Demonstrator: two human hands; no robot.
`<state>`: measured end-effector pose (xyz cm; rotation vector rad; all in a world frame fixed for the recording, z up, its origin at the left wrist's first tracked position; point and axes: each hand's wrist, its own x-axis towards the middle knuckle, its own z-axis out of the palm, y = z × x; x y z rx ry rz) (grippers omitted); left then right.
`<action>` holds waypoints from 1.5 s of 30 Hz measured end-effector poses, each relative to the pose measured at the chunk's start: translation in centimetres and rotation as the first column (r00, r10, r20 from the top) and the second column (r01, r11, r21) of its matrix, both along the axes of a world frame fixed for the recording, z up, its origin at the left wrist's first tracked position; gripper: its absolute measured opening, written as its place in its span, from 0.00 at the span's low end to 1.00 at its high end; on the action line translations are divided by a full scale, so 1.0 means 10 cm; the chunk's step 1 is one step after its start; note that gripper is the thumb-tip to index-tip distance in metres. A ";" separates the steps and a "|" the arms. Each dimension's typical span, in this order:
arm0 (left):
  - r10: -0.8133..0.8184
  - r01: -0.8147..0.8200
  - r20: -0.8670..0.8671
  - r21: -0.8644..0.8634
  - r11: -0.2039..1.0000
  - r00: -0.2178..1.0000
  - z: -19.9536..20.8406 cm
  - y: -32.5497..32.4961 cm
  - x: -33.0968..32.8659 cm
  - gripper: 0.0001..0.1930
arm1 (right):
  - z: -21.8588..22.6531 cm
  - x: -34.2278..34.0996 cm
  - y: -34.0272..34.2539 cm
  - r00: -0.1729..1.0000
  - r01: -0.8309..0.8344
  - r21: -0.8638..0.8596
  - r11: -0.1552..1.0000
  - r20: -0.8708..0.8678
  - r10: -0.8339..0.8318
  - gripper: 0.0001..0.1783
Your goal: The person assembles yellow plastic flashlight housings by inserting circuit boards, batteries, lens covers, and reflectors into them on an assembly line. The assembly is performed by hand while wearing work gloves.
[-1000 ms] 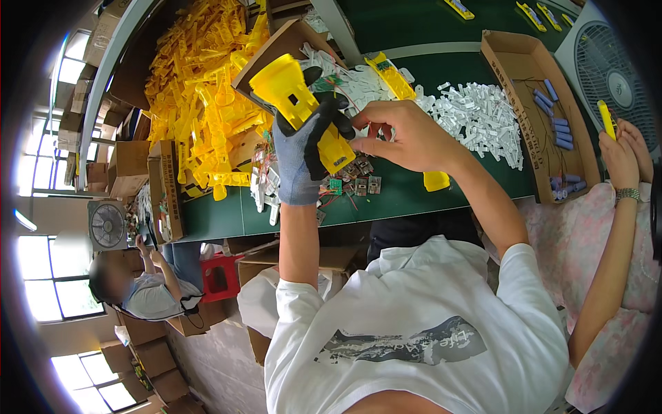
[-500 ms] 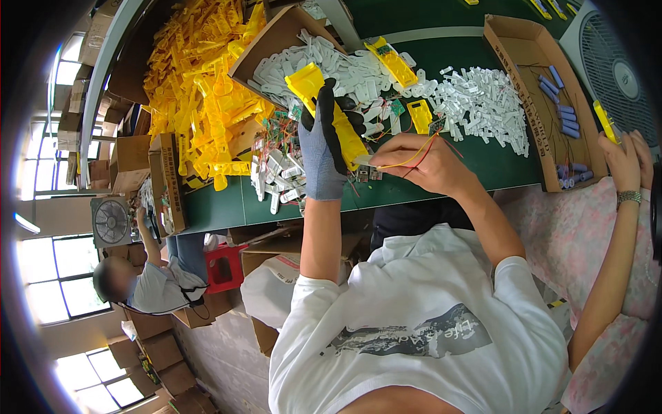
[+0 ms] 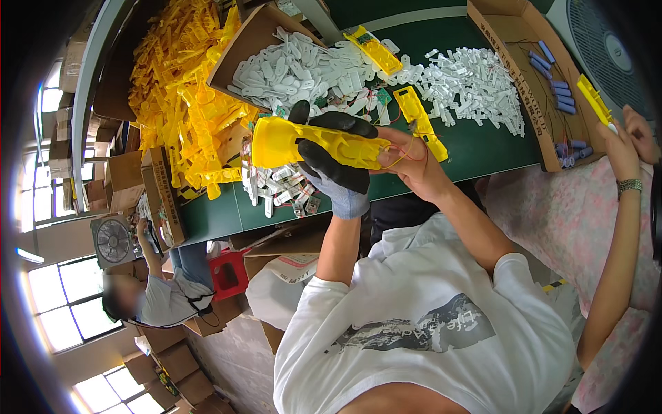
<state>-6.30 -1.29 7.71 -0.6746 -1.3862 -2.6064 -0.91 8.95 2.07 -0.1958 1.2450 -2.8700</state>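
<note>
1 yellow case [image 3: 331,141] held above the tabletop [image 3: 476,160] near its front edge, clamped by the gloved left hand [image 3: 334,172], its narrow end pinched by the bare right hand [image 3: 422,174], thin wires [image 3: 412,146] seen there, 1 other yellow shell [image 3: 417,114] laid beside white pieces [image 3: 472,90].

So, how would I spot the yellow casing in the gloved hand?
Start at the green table and find its near edge, where a gloved left hand and a bare right hand meet. The yellow casing is held there, its wide flared end to the left. Other yellow casings lie loose or sit in a co-worker's hand; only this one is in a glove.
</note>
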 end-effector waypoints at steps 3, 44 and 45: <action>0.272 -0.249 0.120 -0.182 0.951 0.955 -0.21 -0.07 -0.02 0.22 | -0.06 0.01 -0.06 0.997 -0.065 -0.098 0.993 -0.048 0.060 0.28; -0.022 0.092 0.419 -0.147 0.985 0.908 0.33 -0.12 -0.41 0.20 | 0.01 0.29 0.58 0.992 -0.089 -0.271 0.959 -0.110 0.061 0.24; 0.006 0.073 0.363 -0.203 0.976 0.932 0.37 -0.15 -0.41 0.20 | 0.07 0.25 0.59 0.999 -0.022 -0.034 0.999 -0.039 0.020 0.20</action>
